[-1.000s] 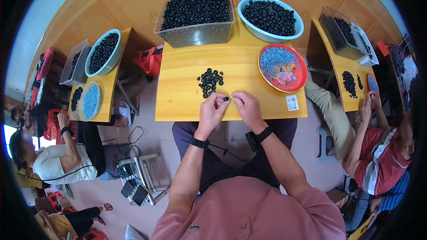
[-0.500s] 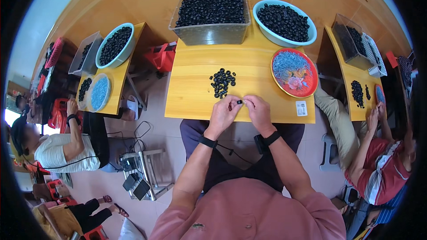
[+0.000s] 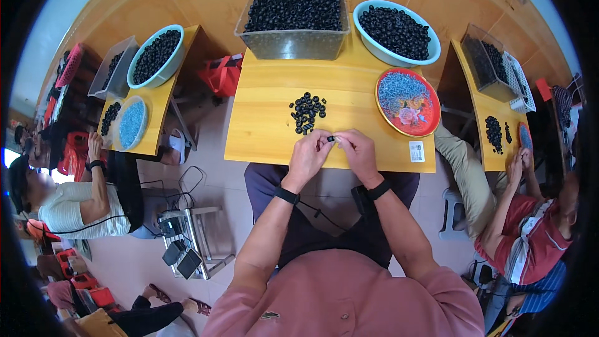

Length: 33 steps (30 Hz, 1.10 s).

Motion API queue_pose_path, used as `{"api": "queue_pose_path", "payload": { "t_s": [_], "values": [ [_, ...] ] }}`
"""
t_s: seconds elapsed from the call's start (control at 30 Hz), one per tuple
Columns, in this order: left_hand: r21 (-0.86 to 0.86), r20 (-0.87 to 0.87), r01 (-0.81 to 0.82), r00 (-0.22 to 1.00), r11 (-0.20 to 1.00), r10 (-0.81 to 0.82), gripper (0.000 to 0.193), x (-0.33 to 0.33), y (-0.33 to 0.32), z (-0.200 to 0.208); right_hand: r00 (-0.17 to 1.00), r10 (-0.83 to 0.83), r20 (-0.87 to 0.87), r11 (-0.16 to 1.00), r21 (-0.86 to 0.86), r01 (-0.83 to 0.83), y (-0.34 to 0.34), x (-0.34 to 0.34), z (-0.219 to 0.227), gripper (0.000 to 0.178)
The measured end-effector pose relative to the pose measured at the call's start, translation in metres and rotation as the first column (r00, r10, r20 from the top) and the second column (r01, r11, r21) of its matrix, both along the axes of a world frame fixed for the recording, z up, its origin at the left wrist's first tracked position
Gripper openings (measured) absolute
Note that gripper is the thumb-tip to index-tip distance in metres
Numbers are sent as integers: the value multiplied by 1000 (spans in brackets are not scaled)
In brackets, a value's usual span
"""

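My left hand (image 3: pixel 310 154) pinches a small black ring-shaped part (image 3: pixel 331 139) between thumb and fingertips, just over the table's near edge. Close against it, my right hand (image 3: pixel 355 151) has its thumb and fingertips pressed together; whatever they hold is too small to make out. Beyond the hands lies a loose pile of black parts (image 3: pixel 307 112), round and hollow-looking. To the right, a red round tray (image 3: pixel 408 129) with a flower print carries many tiny pale-blue pieces (image 3: pixel 405 87).
At the table's back stand a clear bin (image 3: pixel 293 45) and a light-blue basin (image 3: pixel 399 59), both full of black parts. A white label (image 3: pixel 417 151) lies at the near right corner. People work at tables on both sides. A metal stool (image 3: pixel 206 237) with cables is at left.
My view has shifted slightly, so the table sits a little further left. Both hands stay together at the table edge, with the black part still in the left fingertips.
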<state>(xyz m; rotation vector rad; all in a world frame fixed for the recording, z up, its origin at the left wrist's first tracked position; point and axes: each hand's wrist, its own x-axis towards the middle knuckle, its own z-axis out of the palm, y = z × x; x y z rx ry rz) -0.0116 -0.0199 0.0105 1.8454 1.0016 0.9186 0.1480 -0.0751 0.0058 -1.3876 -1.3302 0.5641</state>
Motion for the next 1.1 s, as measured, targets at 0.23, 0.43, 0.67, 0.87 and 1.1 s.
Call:
{"api": "queue_pose_path", "payload": {
  "t_s": [0.23,0.43,0.67,0.87,1.1],
  "values": [
    [20,3,6,1000,1000,-7,17,-3,1,-2,1000,8,-13,999,-47,-9,0,-2,0,12],
    [-20,29,36,999,999,-35,16,-2,-1,-2,994,-56,-93,994,-96,47,-4,-4,1,9],
    [14,54,30,998,999,-31,15,-3,0,-1,1000,-30,8,998,-46,30,-4,-5,4,8],
    [16,37,68,997,998,-69,16,-8,1,3,988,-7,-155,989,-146,-16,0,-3,-1,7],
    [-76,291,-29,955,997,50,14,-8,-1,-10,934,50,-353,951,-268,-152,13,1,11,11]
  ]
}}
